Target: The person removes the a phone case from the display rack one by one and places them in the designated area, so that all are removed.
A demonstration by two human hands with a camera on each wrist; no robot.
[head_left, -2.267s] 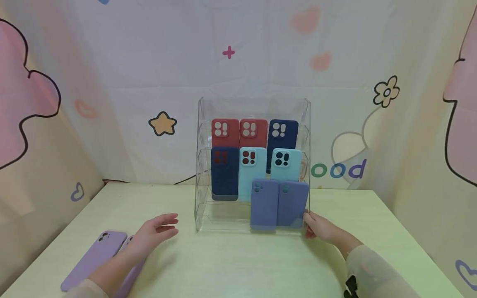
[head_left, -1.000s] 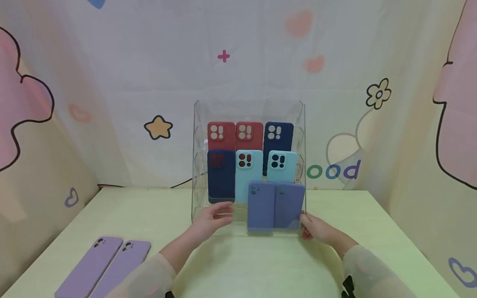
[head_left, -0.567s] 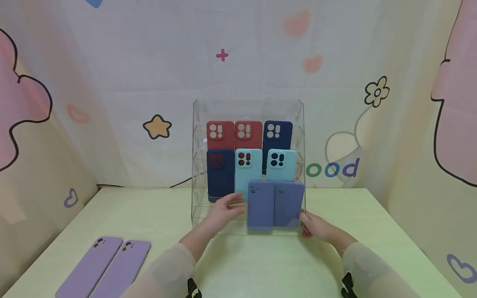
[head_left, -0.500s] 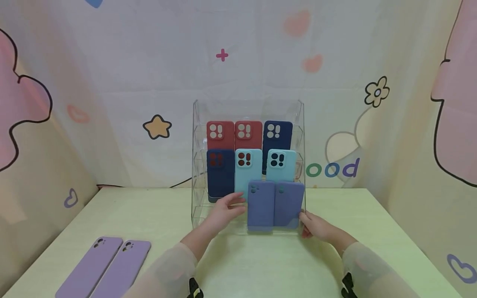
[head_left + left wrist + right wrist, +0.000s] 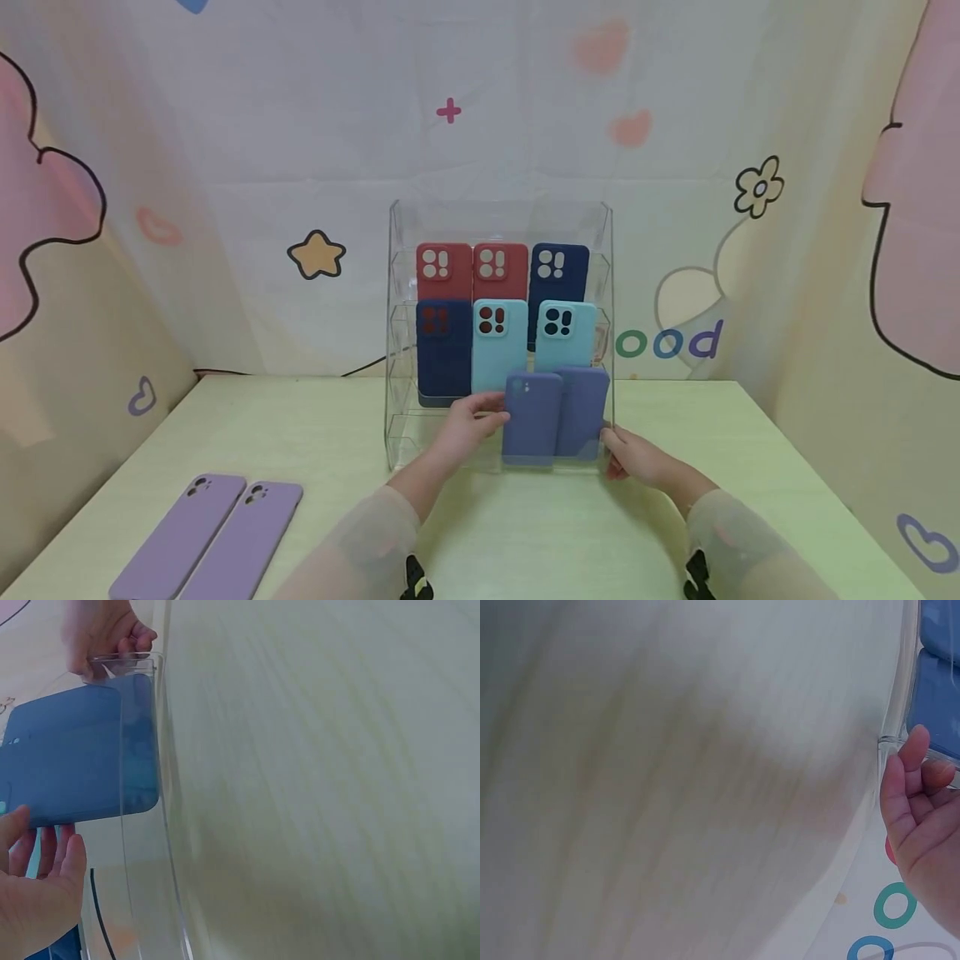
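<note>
Lower centre: left hand (image 5: 471,425) angled up-right, grip pinching blue phone case (image 5: 532,421) at left edge. Lower right: right hand (image 5: 634,455) angled up-left, grip clamped on clear rack (image 5: 501,218).

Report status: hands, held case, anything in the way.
Left hand pinching left edge of blue-violet phone case. Right hand gripping right side of clear rack. Possible snags: overlapped neighbouring case, clear front lip.

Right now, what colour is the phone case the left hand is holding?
The phone case in the left hand is muted blue, best seen in the left wrist view.
</note>
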